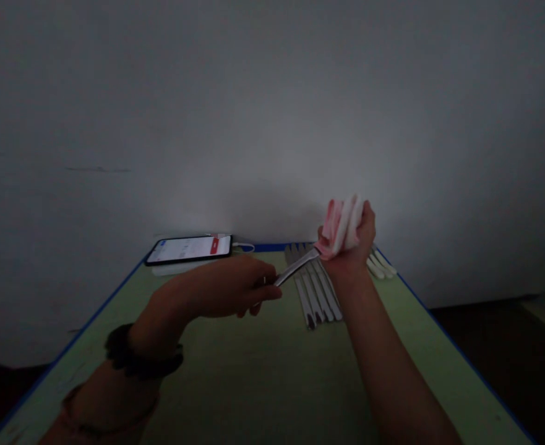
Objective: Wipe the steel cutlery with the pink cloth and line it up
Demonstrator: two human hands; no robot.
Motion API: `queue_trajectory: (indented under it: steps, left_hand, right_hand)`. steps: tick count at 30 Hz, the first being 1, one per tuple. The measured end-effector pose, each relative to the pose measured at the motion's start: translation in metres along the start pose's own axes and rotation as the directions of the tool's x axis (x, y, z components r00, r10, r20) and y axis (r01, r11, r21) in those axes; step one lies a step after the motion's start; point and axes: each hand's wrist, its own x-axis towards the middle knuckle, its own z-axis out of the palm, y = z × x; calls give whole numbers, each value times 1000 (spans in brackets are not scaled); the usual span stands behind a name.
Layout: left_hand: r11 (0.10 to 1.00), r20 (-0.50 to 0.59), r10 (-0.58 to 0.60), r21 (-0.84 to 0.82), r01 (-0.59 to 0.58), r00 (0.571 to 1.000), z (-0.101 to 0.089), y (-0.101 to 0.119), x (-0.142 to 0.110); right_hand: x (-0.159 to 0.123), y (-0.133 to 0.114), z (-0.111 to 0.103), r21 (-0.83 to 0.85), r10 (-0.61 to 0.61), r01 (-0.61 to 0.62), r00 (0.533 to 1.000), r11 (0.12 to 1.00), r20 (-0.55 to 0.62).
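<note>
My left hand (239, 285) is closed on one end of a metal table knife (296, 267), which slants up to the right. The knife's other end is hidden in a folded pink and white cloth (341, 227). My right hand (353, 250) is closed around that cloth, holding it against the knife above the table. Below and between my hands, several similar metal knives (316, 293) lie side by side on the table. Behind my right wrist, a few pale-handled utensils (380, 264) are partly hidden, so their kind is unclear.
A phone (189, 250) with a lit screen rests on a white block (179, 268) at the back left, a white cable (244, 247) running from it. The green table (253, 383) has blue edges and stands against a grey wall (263, 111).
</note>
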Motion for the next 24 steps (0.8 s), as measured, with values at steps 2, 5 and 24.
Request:
queue_trajectory:
  steps: [2, 5, 24]
  left_hand:
    - [1000, 8, 5, 8, -5, 1000, -1, 1, -2]
    - [999, -9, 32, 32, -32, 999, -1, 5, -3]
    - [997, -72, 53, 51, -49, 996, 9, 1, 9]
  right_hand:
    - [-4, 13, 10, 59, 43, -39, 997, 998, -70]
    - [-7, 28, 18, 81, 147, -138, 983, 987, -108]
    - [8, 33, 6, -31, 140, -137, 980, 990, 140]
